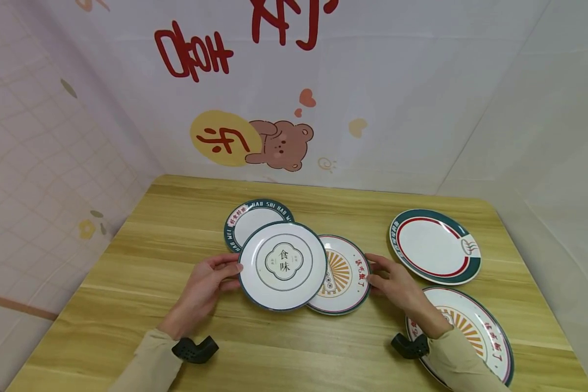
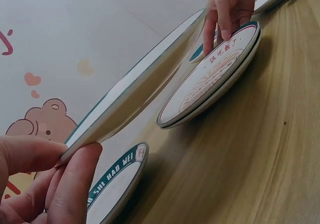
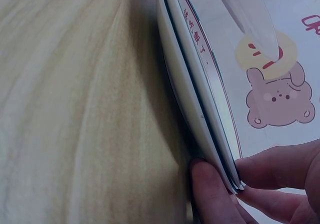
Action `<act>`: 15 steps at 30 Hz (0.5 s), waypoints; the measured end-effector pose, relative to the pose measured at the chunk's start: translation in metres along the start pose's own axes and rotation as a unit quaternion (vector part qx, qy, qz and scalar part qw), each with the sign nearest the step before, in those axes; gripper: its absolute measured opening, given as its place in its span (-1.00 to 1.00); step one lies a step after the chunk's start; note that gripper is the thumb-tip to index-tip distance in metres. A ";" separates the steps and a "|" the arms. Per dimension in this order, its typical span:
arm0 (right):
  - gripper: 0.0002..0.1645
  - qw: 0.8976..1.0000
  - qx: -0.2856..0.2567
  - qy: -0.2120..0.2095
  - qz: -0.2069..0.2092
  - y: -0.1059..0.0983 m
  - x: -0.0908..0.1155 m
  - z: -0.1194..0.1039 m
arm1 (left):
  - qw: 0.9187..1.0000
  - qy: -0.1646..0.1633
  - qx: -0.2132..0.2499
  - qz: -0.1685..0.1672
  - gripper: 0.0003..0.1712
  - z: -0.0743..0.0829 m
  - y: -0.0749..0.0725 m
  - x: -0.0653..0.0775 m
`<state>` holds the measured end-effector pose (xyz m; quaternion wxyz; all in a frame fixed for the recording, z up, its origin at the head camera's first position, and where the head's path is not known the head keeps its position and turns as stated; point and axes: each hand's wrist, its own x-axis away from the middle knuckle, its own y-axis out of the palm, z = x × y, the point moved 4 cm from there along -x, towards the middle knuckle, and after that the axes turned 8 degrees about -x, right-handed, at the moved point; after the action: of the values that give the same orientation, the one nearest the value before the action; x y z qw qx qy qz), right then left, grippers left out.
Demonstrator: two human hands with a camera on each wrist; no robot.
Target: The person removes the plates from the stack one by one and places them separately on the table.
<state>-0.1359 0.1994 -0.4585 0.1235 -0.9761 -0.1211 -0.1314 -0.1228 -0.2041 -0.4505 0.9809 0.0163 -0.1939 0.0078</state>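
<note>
My left hand (image 1: 203, 294) pinches the left rim of a white plate (image 1: 259, 286) with a thin dark rim and a flower-shaped emblem. In the left wrist view this plate (image 2: 135, 92) is raised and tilted above the table. My right hand (image 1: 399, 286) grips the right edge of a small stack, thumb and fingers on opposite faces. On top of the stack is a white plate with an orange sunburst (image 1: 355, 294) and red characters; the right wrist view shows another plate (image 3: 180, 79) directly under it. The emblem plate overlaps the stack in the head view.
Behind the emblem plate lies a plate with a wide green lettered rim (image 1: 232, 234). At the right are a green-and-red-ringed oval plate (image 1: 426, 245) and a larger sunburst plate (image 1: 485, 310), partly hidden under my right forearm. A printed cloth wall (image 1: 382, 152) stands behind the wooden table (image 1: 284, 348).
</note>
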 end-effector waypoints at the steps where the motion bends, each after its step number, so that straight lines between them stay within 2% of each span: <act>1: -0.30 1.000 0.000 -0.001 0.000 0.000 0.000 0.000 | 1.000 0.000 0.000 0.001 -0.54 0.001 -0.002 0.000; 8: -0.30 1.000 -0.003 -0.001 0.000 0.000 -0.001 0.000 | 1.000 0.010 -0.001 0.000 -0.52 0.008 -0.020 0.000; 15: -0.31 1.000 -0.006 0.000 0.001 0.000 -0.001 0.000 | 1.000 0.009 0.008 0.013 -0.52 0.011 -0.042 -0.002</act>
<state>-0.1369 0.1990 -0.4588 0.1175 -0.9771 -0.1190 -0.1319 -0.1277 -0.2470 -0.4419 0.9822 0.0215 -0.1855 0.0220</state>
